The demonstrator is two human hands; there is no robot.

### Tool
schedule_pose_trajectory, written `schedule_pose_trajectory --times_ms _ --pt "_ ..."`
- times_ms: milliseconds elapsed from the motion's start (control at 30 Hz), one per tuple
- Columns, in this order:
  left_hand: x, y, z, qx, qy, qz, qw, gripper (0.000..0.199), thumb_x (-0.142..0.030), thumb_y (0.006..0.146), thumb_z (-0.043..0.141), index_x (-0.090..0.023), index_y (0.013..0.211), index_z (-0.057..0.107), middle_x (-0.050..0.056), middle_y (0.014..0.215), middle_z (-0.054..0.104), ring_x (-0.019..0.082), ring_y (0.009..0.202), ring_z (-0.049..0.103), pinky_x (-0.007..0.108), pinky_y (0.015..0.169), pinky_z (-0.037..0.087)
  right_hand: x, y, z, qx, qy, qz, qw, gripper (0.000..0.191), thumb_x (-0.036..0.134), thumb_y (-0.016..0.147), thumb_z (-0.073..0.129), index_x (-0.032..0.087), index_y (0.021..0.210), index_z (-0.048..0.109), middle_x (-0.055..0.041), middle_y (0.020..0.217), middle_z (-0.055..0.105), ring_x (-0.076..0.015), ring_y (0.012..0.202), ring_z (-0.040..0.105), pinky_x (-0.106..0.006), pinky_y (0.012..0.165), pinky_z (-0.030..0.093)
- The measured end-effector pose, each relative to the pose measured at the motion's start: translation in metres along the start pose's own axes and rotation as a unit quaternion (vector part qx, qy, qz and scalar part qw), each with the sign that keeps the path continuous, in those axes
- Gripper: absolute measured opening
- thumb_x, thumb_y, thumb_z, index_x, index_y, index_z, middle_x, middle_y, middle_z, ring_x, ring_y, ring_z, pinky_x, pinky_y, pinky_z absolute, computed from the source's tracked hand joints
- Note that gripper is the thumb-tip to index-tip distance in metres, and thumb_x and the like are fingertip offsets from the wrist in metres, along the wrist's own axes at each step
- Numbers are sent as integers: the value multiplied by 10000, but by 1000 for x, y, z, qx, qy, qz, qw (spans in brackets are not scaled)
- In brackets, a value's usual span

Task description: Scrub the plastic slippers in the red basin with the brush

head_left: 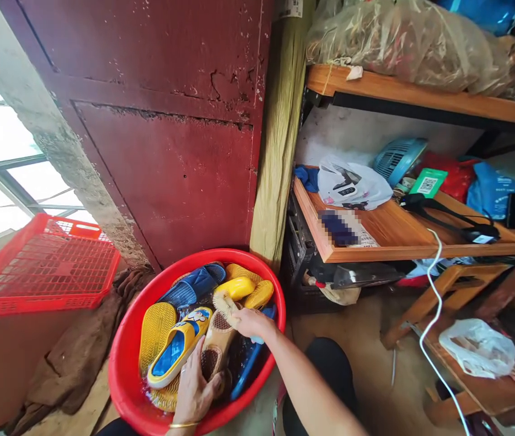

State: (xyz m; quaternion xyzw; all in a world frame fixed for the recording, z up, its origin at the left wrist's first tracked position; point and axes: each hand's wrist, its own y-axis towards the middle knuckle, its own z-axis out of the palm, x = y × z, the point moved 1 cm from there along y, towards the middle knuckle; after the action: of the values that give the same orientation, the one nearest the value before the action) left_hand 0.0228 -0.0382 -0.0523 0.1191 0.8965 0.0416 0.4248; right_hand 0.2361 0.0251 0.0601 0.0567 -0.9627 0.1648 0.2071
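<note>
A red plastic basin (123, 357) sits on the floor, holding water and several slippers. My left hand (193, 390) grips a tan slipper (218, 342) by its side. My right hand (252, 323) holds a scrubbing brush (224, 304) with a yellow back, its bristles against that slipper's upper. A yellow-and-blue slipper (178, 346) lies just left of my left hand. Beyond it are a blue slipper (189, 287) and a yellow slipper (259, 293). Another blue slipper (247, 363) lies partly under water, below my right wrist.
A red plastic crate (43, 266) leans at the left, above a brown cloth (75, 345). A dented red metal door (161, 139) stands behind the basin. To the right, a wooden shelf (375, 239) holds bags and a small fan, and a white cable (434, 315) hangs down.
</note>
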Motion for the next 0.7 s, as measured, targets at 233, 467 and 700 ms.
schedule_pose_trajectory --times_ms 233,467,700 --pt "5 2 -7 -27 -6 -40 999 848 -314 711 630 -178 1515 395 149 1353 632 385 1340 513 581 1123 386 -1 -42 10 50 -17 -43 998 351 196 848 522 237 1105 758 -105 1029 767 -313 985 718 -381 819 541" --pt "0 -3 -17 9 -19 24 999 839 -358 757 628 -216 1537 352 153 1435 565 370 1392 455 598 1156 331 5 -22 10 10 -6 7 1000 427 178 856 506 217 1237 694 -148 1167 729 -321 1121 671 -429 909 516" --pt "11 -10 -22 -48 -173 -135 974 839 -429 710 677 -235 1484 416 101 1366 626 361 1343 518 543 1126 413 -10 0 -1 -48 58 38 996 473 186 927 449 226 1371 608 -99 1214 724 -254 1084 692 -335 910 517"
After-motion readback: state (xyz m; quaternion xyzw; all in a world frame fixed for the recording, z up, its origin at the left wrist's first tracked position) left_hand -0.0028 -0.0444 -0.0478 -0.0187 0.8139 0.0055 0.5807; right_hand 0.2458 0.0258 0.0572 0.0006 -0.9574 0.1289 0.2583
